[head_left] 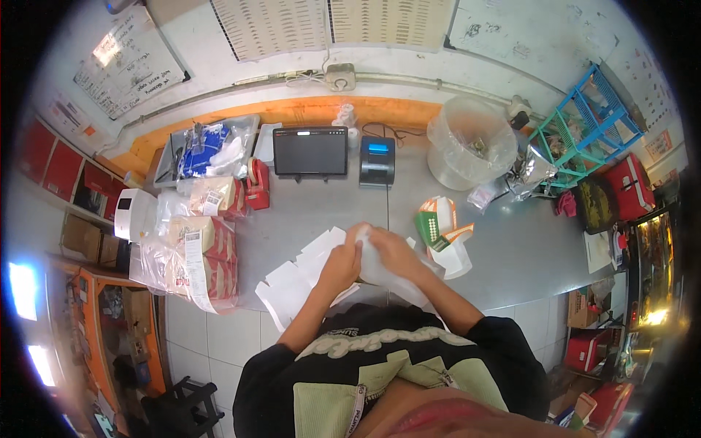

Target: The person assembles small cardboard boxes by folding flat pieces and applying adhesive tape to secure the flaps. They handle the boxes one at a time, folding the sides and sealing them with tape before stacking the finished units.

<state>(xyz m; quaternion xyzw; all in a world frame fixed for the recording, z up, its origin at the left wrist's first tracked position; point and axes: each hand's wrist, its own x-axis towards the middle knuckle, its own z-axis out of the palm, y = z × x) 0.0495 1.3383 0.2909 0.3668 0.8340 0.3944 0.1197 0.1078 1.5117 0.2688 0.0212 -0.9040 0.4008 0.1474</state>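
Both of my hands meet over the front of the metal table, at the gathered top of a translucent whitish plastic bag [374, 271]. My left hand [343, 261] is closed on the bag's left side, fingers curled. My right hand [395, 252] grips it from the right, and the bag spreads down beneath that wrist. What lies inside the bag cannot be made out. Under and beside my left forearm is flat white cut cardboard [303, 274]. To the right of my right hand stand an open orange, green and white carton [436, 225] and a white paper tray [456, 260].
Plastic-wrapped red and beige packs [201, 255], a white device [136, 214] and a red tape dispenser [257, 185] line the left. Behind stand a dark tablet [311, 152], a receipt printer [377, 162] and a bag-lined bucket [467, 146]. Teal and blue baskets [584, 124] rise at right.
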